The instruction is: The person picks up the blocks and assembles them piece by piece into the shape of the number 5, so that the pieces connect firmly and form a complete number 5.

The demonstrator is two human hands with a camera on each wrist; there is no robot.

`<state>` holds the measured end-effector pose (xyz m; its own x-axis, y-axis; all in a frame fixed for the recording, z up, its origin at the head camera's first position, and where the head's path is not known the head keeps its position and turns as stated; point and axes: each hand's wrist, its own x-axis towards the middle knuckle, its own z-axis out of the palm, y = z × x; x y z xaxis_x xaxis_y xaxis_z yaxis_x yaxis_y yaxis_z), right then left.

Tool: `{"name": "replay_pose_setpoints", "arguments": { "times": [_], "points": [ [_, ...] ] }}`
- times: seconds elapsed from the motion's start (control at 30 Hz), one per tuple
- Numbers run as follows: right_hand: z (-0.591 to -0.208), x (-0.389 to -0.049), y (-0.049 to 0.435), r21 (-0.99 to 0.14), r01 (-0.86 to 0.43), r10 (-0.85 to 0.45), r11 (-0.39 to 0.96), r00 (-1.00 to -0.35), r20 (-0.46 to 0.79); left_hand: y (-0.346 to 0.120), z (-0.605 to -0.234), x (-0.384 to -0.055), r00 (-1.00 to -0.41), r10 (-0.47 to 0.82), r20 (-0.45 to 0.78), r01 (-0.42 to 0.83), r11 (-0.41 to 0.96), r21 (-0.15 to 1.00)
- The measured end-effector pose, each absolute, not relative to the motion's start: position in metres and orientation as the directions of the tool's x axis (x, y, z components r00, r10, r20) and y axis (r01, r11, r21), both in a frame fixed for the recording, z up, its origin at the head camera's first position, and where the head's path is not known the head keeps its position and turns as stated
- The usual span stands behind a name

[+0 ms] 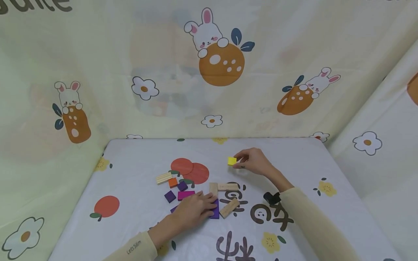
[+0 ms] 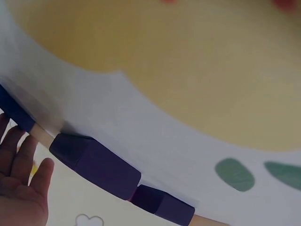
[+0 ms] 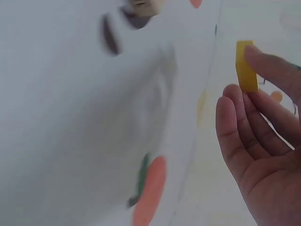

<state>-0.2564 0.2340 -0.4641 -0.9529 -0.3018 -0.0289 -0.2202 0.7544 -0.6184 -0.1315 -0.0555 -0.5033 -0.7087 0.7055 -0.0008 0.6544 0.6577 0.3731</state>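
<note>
My right hand (image 1: 256, 161) pinches a small yellow block (image 1: 232, 161) between thumb and fingertips, held up over the far part of the table. The right wrist view shows the thumb on one face of the yellow block (image 3: 246, 66) and the fingers behind it. My left hand (image 1: 195, 210) lies low over the scattered blocks, its fingertips at an upright-lying purple block (image 1: 215, 209). From the left wrist, the fingers of the left hand (image 2: 23, 179) look relaxed, their tips against a dark blue-purple block (image 2: 14, 109). Part of the purple block is hidden under the fingers.
Right of the left hand lie plain wooden blocks (image 1: 229, 207). To its left are a magenta block (image 1: 185, 195), an orange block (image 1: 172, 182), small purple blocks (image 1: 170, 197) and light wooden sticks (image 1: 164, 178). A black object (image 1: 271, 198) sits by the right sleeve. A printed cloth covers the table.
</note>
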Motion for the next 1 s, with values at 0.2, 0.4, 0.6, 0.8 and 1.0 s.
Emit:
{"name": "replay_pose_setpoints", "arguments": {
  "times": [0.2,0.4,0.6,0.8,1.0],
  "points": [
    [-0.479,-0.236,0.262,-0.593,-0.235,-0.34,0.77,-0.938,-0.069,-0.056,-0.505,-0.131,-0.707,0.707,0.017,0.662,0.652,0.37],
    [-0.499,-0.222,0.283,-0.585,-0.254,-0.356,0.77,-0.932,-0.064,-0.058,-0.505,-0.132,-0.708,0.706,0.025,0.658,0.647,0.386],
    [-0.515,-0.21,0.294,-0.598,-0.309,-0.408,0.74,-0.912,-0.033,-0.056,-0.506,-0.132,-0.706,0.708,0.01,0.656,0.649,0.385],
    [-0.515,-0.202,0.288,-0.605,-0.299,-0.41,0.738,-0.911,-0.051,-0.056,-0.507,-0.132,-0.705,0.709,0.018,0.662,0.649,0.374],
    [-0.512,-0.201,0.28,-0.583,-0.299,-0.407,0.756,-0.911,-0.061,-0.055,-0.506,-0.132,-0.709,0.705,0.015,0.656,0.651,0.381]
  ]
}}
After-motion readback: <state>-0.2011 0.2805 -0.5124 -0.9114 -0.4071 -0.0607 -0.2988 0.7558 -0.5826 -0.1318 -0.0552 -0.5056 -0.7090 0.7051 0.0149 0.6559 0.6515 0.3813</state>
